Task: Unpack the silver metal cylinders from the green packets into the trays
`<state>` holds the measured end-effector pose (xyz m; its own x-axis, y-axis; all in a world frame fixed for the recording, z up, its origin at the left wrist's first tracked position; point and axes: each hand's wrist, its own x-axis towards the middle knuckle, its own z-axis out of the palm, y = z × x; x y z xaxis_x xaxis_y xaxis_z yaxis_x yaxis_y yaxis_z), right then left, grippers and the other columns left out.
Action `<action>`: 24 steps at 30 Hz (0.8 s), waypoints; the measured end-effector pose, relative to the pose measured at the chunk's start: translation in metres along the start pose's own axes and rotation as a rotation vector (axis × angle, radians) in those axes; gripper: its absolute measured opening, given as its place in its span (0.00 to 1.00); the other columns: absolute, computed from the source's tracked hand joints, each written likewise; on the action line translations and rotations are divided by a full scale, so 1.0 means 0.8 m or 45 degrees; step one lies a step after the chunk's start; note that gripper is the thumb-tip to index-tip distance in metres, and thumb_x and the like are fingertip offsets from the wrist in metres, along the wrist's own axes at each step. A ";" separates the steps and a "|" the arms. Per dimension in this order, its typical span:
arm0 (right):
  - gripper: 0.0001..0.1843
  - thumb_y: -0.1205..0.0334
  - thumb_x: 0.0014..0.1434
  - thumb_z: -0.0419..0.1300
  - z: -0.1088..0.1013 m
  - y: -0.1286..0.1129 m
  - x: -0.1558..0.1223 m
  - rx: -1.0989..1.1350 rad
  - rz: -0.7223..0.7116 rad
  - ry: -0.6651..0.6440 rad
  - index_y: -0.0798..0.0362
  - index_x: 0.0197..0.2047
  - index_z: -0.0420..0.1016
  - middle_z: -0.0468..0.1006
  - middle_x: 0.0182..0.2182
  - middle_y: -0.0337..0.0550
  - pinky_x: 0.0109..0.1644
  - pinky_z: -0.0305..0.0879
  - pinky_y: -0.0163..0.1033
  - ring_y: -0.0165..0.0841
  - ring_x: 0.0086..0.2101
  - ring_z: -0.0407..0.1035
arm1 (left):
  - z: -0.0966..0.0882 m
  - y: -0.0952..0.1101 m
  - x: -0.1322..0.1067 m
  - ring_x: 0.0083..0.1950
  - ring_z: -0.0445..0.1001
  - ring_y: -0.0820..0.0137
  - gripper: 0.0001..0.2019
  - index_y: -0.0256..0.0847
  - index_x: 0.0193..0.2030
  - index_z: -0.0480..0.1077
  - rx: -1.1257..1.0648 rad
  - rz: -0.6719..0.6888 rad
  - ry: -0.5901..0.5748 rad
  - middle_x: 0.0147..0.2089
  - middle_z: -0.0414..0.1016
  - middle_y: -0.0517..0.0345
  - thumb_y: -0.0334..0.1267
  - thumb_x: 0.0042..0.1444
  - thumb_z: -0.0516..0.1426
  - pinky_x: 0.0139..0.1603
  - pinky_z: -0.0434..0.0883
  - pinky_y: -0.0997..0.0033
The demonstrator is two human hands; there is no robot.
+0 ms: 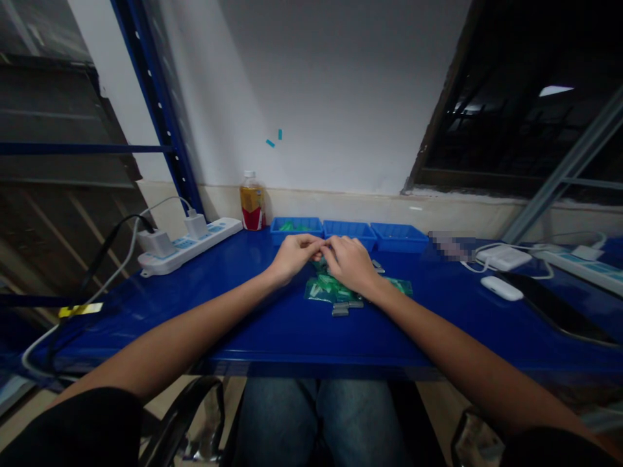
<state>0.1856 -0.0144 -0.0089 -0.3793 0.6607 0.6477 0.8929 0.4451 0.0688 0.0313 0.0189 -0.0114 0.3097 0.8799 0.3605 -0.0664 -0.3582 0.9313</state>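
My left hand (296, 254) and my right hand (351, 261) meet over the middle of the blue table, fingertips pinched together. Whatever they hold is hidden or too small to name. Below them lies a clear plastic bag (315, 290) with small green pieces (329, 284) on or in it. Several small grey metal-looking pieces (341, 312) rest just in front of the bag, and another grey piece (378, 266) shows past my right hand. Behind my hands stand three blue trays: the left tray (311, 233) holds green pieces, while the middle tray (367, 240) is partly covered by my fingers.
A drink bottle (252, 202) stands by the wall, left of the trays. Farther left is a power strip (214, 235) with plugged-in chargers and cables. On the right lie a white earbud case (501, 288), a dark phone (555, 308) and another power strip (584, 267).
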 end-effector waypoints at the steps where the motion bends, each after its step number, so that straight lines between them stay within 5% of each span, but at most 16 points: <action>1: 0.15 0.57 0.67 0.44 0.001 -0.002 -0.001 -0.033 -0.015 0.011 0.54 0.36 0.67 0.76 0.31 0.46 0.37 0.49 0.39 0.38 0.34 0.66 | 0.003 0.000 -0.002 0.26 0.68 0.76 0.16 0.33 0.31 0.71 -0.078 -0.025 0.003 0.27 0.73 0.58 0.47 0.45 0.63 0.30 0.67 0.74; 9: 0.15 0.62 0.67 0.40 0.005 0.001 -0.004 -0.122 -0.027 -0.006 0.55 0.34 0.65 0.74 0.29 0.49 0.36 0.47 0.40 0.38 0.32 0.66 | 0.007 -0.006 -0.004 0.25 0.65 0.77 0.17 0.35 0.28 0.67 -0.036 -0.027 -0.076 0.24 0.68 0.60 0.49 0.55 0.57 0.28 0.65 0.75; 15: 0.14 0.63 0.66 0.41 0.002 0.006 -0.002 -0.163 0.022 -0.021 0.55 0.36 0.65 0.75 0.29 0.49 0.36 0.48 0.40 0.38 0.32 0.67 | -0.004 0.001 -0.004 0.37 0.72 0.70 0.14 0.34 0.47 0.69 0.444 0.338 -0.121 0.37 0.74 0.53 0.38 0.55 0.57 0.40 0.69 0.70; 18: 0.14 0.64 0.65 0.41 0.000 0.005 -0.003 -0.179 0.020 -0.035 0.56 0.36 0.66 0.75 0.29 0.49 0.35 0.49 0.40 0.39 0.32 0.67 | -0.003 0.008 -0.008 0.38 0.73 0.70 0.12 0.35 0.46 0.71 0.651 0.484 -0.151 0.40 0.76 0.52 0.36 0.56 0.56 0.42 0.69 0.69; 24: 0.12 0.65 0.65 0.44 -0.002 0.004 -0.003 -0.134 0.038 -0.049 0.56 0.36 0.68 0.76 0.30 0.48 0.36 0.52 0.40 0.38 0.32 0.69 | -0.001 0.012 -0.010 0.36 0.74 0.70 0.11 0.35 0.42 0.74 0.756 0.499 -0.080 0.37 0.77 0.53 0.38 0.57 0.55 0.41 0.70 0.69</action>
<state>0.1898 -0.0155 -0.0086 -0.3593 0.6962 0.6214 0.9237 0.3602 0.1305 0.0275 0.0087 -0.0055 0.4241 0.6385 0.6423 0.3382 -0.7695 0.5417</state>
